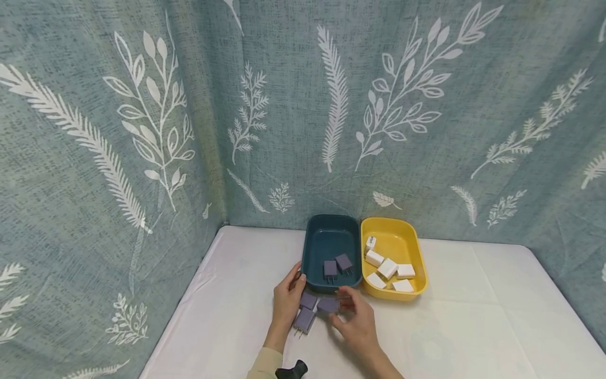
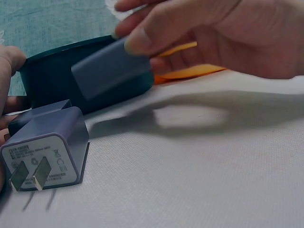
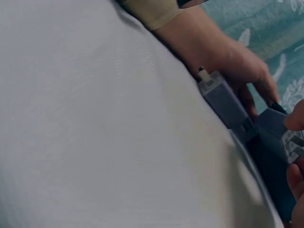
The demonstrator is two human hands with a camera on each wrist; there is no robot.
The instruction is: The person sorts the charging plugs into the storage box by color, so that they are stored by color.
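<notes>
In the head view, my left hand (image 1: 284,305) holds the near left corner of a dark blue bin (image 1: 332,239), thumb at the front. Just above the table, my right hand (image 1: 358,322) pinches a purple charger (image 2: 107,69) between thumb and fingers; its prongs point toward the palm. Two more purple chargers lie on the table beside my left hand: the nearer charger (image 1: 304,320) shows its prongs, and the other charger (image 1: 309,300) is close to the bin's front wall. Inside the blue bin rest two purple chargers, one upright in view (image 1: 330,269) and one tilted.
A yellow bin (image 1: 395,245) stands against the blue bin's right side, with several white chargers (image 1: 388,268) in it. White cloth covers the table (image 1: 473,316). Patterned teal curtains (image 1: 293,105) hang behind and at both sides. A black object (image 1: 292,370) sits by the left sleeve.
</notes>
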